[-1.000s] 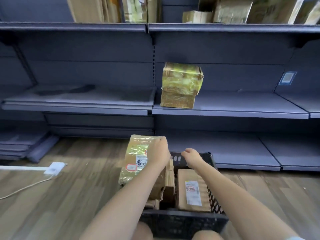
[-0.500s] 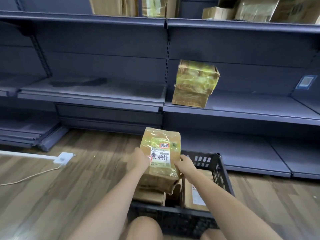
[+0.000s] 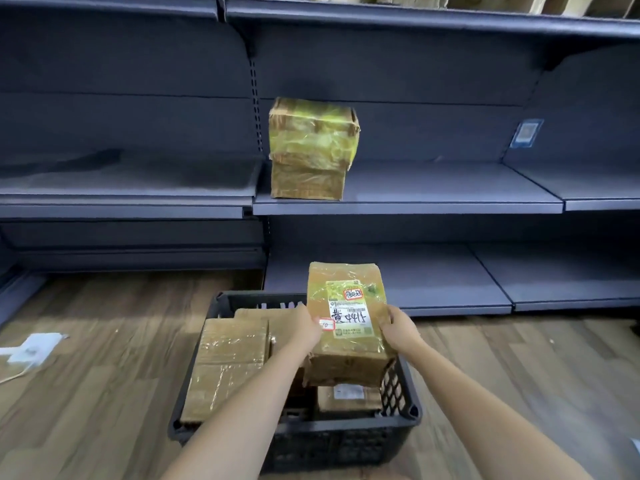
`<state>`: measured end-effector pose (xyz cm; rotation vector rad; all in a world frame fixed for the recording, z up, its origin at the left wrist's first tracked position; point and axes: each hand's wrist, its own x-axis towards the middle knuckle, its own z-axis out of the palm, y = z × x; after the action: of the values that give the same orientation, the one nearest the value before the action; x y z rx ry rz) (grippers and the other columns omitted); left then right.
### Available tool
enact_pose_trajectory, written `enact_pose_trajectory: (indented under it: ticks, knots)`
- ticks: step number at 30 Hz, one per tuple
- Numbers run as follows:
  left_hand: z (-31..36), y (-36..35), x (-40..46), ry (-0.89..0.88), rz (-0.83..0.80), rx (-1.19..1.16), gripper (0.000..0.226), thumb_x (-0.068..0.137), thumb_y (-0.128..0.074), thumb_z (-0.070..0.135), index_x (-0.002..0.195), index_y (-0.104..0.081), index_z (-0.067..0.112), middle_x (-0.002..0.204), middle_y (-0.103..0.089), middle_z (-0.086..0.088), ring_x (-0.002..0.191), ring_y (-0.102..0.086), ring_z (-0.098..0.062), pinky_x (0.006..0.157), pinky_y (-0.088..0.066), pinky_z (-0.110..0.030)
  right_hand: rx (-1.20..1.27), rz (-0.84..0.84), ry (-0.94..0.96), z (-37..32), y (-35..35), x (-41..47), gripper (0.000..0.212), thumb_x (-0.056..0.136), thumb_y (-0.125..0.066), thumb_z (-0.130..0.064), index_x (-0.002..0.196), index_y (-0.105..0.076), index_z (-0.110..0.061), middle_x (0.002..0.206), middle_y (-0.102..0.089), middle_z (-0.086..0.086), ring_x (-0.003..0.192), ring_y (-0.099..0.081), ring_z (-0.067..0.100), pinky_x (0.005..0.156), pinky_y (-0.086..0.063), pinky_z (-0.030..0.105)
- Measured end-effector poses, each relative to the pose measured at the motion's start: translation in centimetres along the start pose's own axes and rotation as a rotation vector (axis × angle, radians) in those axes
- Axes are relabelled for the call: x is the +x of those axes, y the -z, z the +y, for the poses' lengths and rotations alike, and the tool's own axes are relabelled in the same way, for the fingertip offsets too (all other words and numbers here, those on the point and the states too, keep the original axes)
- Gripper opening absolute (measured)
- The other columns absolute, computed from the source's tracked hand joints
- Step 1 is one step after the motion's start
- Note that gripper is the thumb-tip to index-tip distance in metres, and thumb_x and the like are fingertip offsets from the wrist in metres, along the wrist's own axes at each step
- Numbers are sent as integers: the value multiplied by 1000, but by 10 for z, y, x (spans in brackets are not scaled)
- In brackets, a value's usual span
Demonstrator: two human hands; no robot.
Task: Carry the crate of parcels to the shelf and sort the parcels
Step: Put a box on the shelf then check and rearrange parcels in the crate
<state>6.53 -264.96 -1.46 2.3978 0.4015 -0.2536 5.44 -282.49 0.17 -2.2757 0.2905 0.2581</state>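
A black plastic crate [image 3: 398, 407] stands on the wooden floor in front of me. Over its right side I hold a taped cardboard parcel [image 3: 346, 355] with a white label and handwritten marks. My left hand [image 3: 306, 325] grips its left edge and my right hand [image 3: 400, 329] grips its right edge. Inside the crate lie a large taped parcel [image 3: 225, 362] on the left and a smaller labelled parcel [image 3: 346, 398] under the held one. Another parcel wrapped in yellowish tape [image 3: 311, 148] sits on the middle shelf [image 3: 450, 199].
Dark grey shelving spans the wall, with a low shelf [image 3: 415, 289] just behind the crate. More boxes line the top shelf [image 3: 485, 0]. A white power strip [image 3: 33, 346] with a cable lies on the floor at the left. A small blue tag [image 3: 526, 133] hangs at the right.
The parcel came out of the crate's left side in my left hand, then my right hand joined it. It now sits over the crate's right side, held by both hands.
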Motion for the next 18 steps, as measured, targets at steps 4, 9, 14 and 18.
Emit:
enact_pose_trajectory:
  ticks: [4,9,14,18]
  knots:
    - [-11,-35,16,11,-89,-8,24,97,-47,20,117,-57,10,107,-65,-3,80,-59,-18,72,-47,-30,-11,-34,-77,29,-11,18,38,100,-36,-18,133,-46,-3,133,-55,14,121,-52,30,97,-42,34]
    - [-22,-68,35,37,-148,-52,25,96,-47,9,119,-56,8,117,-64,-9,89,-58,-20,74,-48,-28,-21,-65,-139,60,-33,42,37,98,-40,-13,134,-43,-2,134,-53,13,120,-52,28,96,-42,32]
    - [-34,-92,52,37,-232,-76,28,94,-50,11,121,-56,10,117,-65,-7,100,-64,-25,83,-54,-35,-95,-76,-162,79,-49,65,33,95,-41,-6,127,-48,0,126,-57,14,112,-57,29,86,-46,32]
    - [-42,-109,63,31,-217,-84,30,94,-48,9,123,-56,12,119,-65,-4,95,-62,-20,74,-50,-26,-187,-72,-157,90,-63,82,49,90,-42,5,138,-34,-2,140,-45,13,117,-55,28,84,-48,31]
